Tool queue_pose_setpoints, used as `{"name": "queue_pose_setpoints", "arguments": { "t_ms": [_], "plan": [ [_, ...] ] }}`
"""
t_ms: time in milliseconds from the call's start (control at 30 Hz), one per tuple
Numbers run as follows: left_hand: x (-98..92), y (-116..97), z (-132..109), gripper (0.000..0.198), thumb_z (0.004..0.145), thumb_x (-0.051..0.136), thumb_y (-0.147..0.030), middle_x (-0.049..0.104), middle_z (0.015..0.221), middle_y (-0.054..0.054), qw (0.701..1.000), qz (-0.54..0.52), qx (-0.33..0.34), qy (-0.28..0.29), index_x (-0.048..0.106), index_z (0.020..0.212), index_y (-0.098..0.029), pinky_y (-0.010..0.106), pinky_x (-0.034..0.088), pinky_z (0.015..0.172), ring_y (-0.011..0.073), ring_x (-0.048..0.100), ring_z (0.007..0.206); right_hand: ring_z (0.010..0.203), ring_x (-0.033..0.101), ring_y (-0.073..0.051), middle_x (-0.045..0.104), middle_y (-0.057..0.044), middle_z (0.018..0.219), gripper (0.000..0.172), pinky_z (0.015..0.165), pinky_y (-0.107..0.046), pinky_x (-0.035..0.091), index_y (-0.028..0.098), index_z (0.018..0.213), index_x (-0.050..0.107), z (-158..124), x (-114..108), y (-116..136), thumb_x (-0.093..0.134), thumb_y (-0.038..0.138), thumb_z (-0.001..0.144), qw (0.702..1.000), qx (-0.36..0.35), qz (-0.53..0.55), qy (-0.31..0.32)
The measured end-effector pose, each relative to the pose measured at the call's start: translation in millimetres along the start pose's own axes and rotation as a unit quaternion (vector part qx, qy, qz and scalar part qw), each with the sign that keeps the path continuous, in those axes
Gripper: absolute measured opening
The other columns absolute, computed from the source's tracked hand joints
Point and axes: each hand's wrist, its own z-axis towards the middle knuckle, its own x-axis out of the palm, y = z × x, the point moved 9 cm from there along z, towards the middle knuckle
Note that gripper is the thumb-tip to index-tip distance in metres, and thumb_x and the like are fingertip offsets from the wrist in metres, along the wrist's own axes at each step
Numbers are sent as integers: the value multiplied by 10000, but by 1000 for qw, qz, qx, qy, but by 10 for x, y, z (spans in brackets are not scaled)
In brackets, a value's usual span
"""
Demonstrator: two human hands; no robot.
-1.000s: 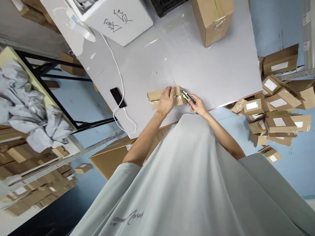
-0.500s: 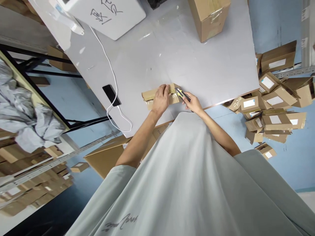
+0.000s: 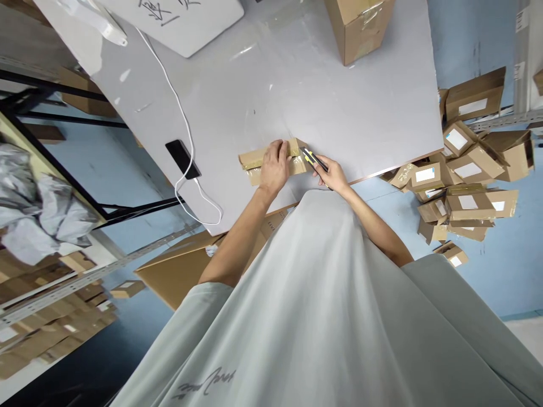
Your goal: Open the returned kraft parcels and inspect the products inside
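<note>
Left hand [image 3: 275,168] clasped over taped carton [image 3: 253,159], contents hidden; right hand [image 3: 334,174] around cutter [image 3: 314,160].

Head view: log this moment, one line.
left hand: on small carton | right hand: holds utility knife at carton's right end | phone: on table, left of carton

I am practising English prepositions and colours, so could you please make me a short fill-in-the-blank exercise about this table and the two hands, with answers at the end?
1. The small cardboard box lies under the person's ____ hand.
2. The cutter in the right hand is black and ____.
3. The cable beside the black device is ____.
4. The larger box stands ____ the table.

Missing words: left; yellow; white; on
</note>
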Motion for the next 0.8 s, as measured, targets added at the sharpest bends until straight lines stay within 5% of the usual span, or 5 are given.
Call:
{"name": "queue_pose_setpoints", "arguments": {
  "t_ms": [800],
  "plan": [
    [61,36,-51,878,1161,250,-804,655,1649,288,997,41,35,-53,615,1650,-171,640,373,1393,417,536,1658,542,694,-94,833,2,916,598,607,-199,604,220,1633,716,38,-13,33,601,607,1191,998,-22,-52,-1]
  ]
}}
